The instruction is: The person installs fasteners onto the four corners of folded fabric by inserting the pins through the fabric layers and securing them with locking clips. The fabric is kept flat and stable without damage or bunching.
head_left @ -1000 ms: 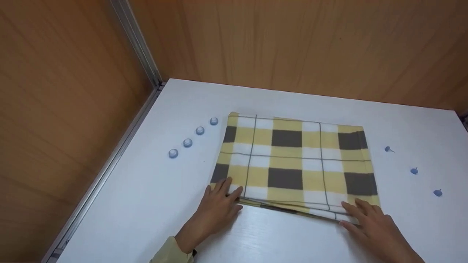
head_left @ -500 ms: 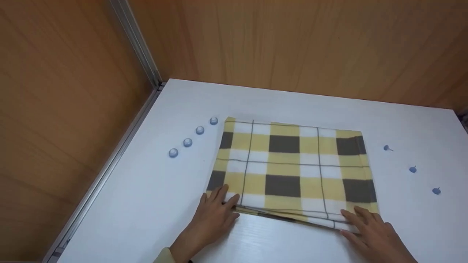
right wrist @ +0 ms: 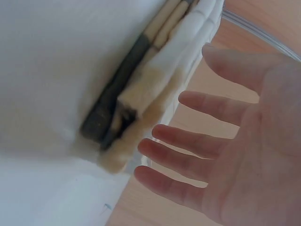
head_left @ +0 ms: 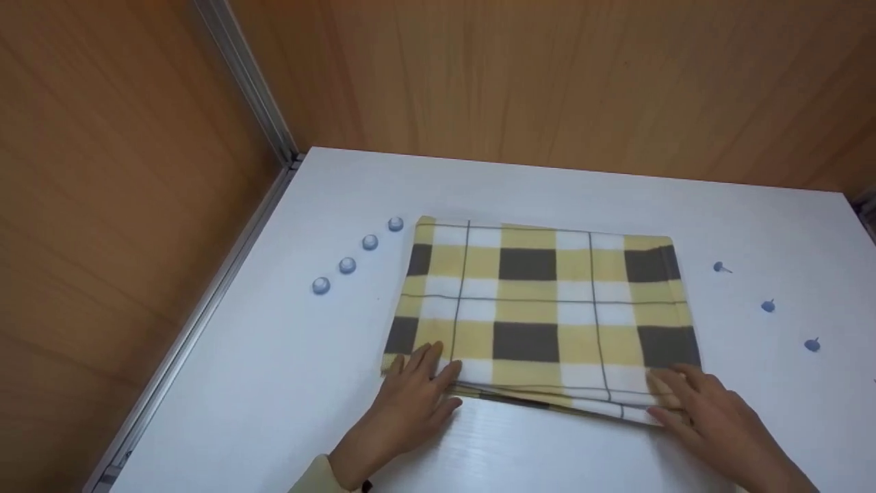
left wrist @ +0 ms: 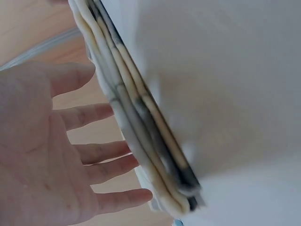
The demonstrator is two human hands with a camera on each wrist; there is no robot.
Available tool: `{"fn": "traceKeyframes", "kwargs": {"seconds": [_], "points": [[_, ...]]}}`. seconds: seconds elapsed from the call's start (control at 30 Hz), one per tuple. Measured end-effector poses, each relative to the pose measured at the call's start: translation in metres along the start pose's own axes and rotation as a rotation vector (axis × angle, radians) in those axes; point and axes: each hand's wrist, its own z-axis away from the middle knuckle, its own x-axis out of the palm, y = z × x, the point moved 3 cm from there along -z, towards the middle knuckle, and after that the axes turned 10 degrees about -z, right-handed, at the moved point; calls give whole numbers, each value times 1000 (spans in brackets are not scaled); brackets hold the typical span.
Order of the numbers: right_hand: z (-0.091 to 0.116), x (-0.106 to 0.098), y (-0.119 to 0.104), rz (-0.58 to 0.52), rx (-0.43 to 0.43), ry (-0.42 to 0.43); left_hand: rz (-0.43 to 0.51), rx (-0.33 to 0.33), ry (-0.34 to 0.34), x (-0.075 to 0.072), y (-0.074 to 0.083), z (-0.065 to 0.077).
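Observation:
A folded plaid cloth [head_left: 527, 301] in yellow, white and dark grey lies flat on the white table, its stacked layers showing along the near edge. My left hand [head_left: 410, 407] rests its fingers on the near left corner, beside a bit of fringe. In the left wrist view its fingers [left wrist: 101, 153] are straight and spread against the layered edge. At the near right corner, my right hand [head_left: 718, 421] touches the cloth with its fingertips. The right wrist view shows this hand with extended fingers [right wrist: 188, 141] beside the layers, where the lower folds look uneven.
Several small blue domed pieces [head_left: 348, 266] stand in a slanted row left of the cloth. To its right lie blue pieces with thin spikes, like tacks [head_left: 768, 306]. Wood-look panels [head_left: 520, 82] rise behind and at left, with a metal rail [head_left: 246, 75] between them.
The cloth has slid a little toward me with both hands on it. Since then, both hands have shifted slightly right, baring the fringed left corner.

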Motion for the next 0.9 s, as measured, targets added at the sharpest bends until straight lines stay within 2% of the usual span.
{"fn": "traceKeyframes", "kwargs": {"seconds": [0.27, 0.43, 0.7, 0.9], "points": [[-6, -29, 17, -1, -50, 98, -67, 188, 82, -11, 33, -18], [-12, -42, 36, 22, -79, 177, -59, 263, 116, -16, 53, -27], [-39, -65, 65, 10, -52, 199, -52, 342, 123, -23, 80, -46], [-55, -69, 83, -34, -26, 192, -46, 430, 136, -26, 104, -67]]}}
